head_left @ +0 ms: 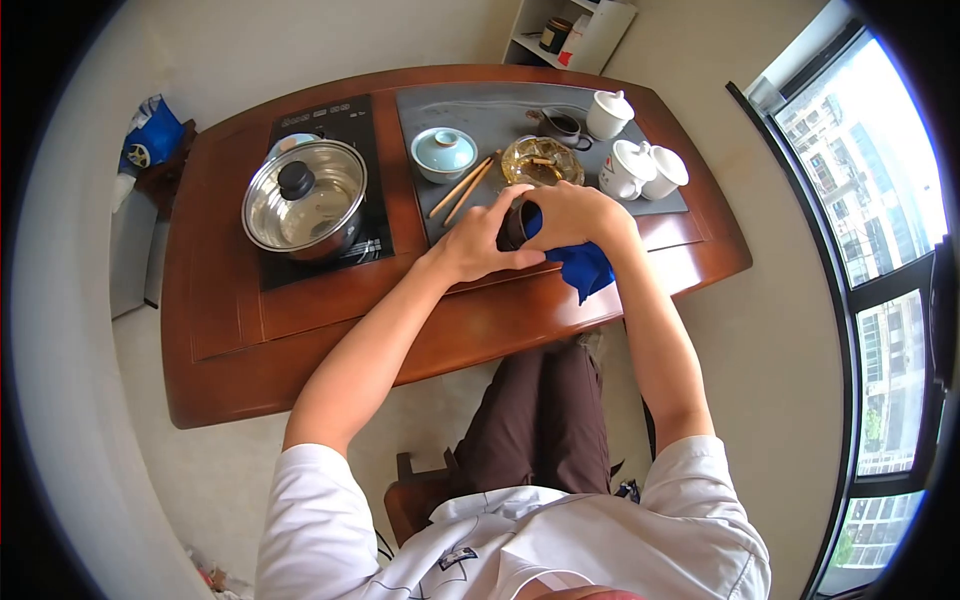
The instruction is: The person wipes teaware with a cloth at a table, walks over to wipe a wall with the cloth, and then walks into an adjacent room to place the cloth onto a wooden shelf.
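Close to the table's near edge, my left hand (483, 238) is wrapped round a small dark cup (511, 226), thumb and fingers on its side. My right hand (575, 214) grips a bright blue cloth (584, 270) and presses part of it into the cup's mouth. The rest of the cloth hangs below my right palm. Just beyond my hands stands an amber glass ashtray (540, 160) with small brown pieces in it. A pair of wooden chopsticks (465, 187) lies to the left of the ashtray.
A pale blue lidded bowl (443, 153) sits on the dark tray (440, 103). White lidded mugs (627, 168) and a dark pitcher (560, 126) stand at the right. On the left, a steel pot (305, 200) with a glass lid rests on a black cooktop (350, 115).
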The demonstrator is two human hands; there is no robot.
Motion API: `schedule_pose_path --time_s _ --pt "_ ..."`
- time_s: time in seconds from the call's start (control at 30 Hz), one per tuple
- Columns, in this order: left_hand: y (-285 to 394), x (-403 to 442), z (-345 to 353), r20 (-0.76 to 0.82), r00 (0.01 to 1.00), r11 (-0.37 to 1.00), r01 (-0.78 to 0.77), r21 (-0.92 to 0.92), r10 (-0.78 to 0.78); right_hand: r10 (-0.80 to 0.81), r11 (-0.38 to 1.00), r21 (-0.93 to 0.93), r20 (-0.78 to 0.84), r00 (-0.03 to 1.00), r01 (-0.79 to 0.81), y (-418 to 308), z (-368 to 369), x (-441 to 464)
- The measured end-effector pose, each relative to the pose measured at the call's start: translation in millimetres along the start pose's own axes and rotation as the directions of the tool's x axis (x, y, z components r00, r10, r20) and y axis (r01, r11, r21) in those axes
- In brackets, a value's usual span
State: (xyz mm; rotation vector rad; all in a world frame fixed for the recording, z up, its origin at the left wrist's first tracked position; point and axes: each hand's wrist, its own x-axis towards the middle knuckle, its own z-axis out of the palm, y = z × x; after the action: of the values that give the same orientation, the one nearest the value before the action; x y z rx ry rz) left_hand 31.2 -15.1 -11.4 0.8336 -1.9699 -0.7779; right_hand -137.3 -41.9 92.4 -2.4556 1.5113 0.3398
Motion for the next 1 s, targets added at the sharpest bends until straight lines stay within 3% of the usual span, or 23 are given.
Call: schedule_pose_path --time_s 0.23,0.4,0.43,0.53,0.6,0.77,1.0 --pt "7 2 7 0.064 0.997 0.998 0.041 0.051 -0.044 0.041 0.999 0.033 0.076 0.996 -0.044 -7 -5 -9" --pt "-4 3 12 -0.051 0.995 0.988 -0.078 0.136 0.086 0.073 0.996 0.045 0.058 0.996 -0.075 -10 -13 -13" --pt "-5 3 12 -0.085 0.989 0.981 -0.109 0.162 0.124 0.075 0.995 0.065 0.027 0.997 -0.077 -10 -17 -16" --pt "7 2 7 -0.102 0.994 0.998 0.039 0.048 -0.034 0.085 0.993 0.082 -0.069 0.994 -0.079 -2 -31 -28" --pt "9 3 6 -0.100 0.995 0.999 0.017 0.052 -0.012 0.095 0.995 0.045 -0.136 0.986 -0.089 10 -37 -36" --pt "4 4 7 -0.116 0.993 0.997 -0.025 0.068 0.033 0.235 0.969 -0.094 0.053 0.970 -0.230 29 -40 -45" --pt "0 4 10 -0.144 0.985 0.991 -0.074 0.115 0.090 0.276 0.920 -0.333 0.178 0.944 -0.206 51 -5 -16"
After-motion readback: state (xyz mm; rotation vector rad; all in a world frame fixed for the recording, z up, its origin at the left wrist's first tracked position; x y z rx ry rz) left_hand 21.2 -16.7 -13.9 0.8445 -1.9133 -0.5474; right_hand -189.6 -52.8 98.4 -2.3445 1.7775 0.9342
